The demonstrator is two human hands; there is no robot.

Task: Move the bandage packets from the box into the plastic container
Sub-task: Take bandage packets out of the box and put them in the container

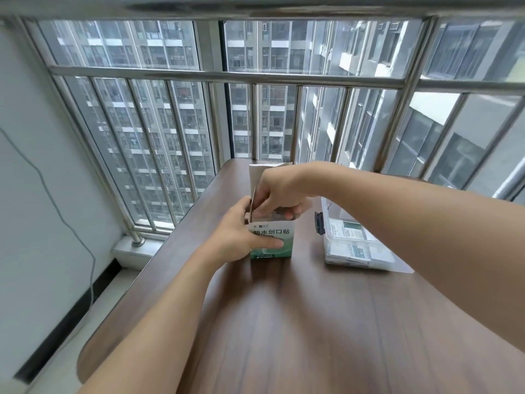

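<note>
A white and green bandage box stands upright on the brown wooden table, its lid flap raised behind. My left hand grips the box from the left side, thumb across its front. My right hand reaches down into the open top, fingers curled inside; what they pinch is hidden. To the right lies a clear plastic container with several bandage packets flat inside it.
A steel railing and window close off the table's far and left sides. The container has a dark latch on its left wall. A thin cable hangs on the white wall at left.
</note>
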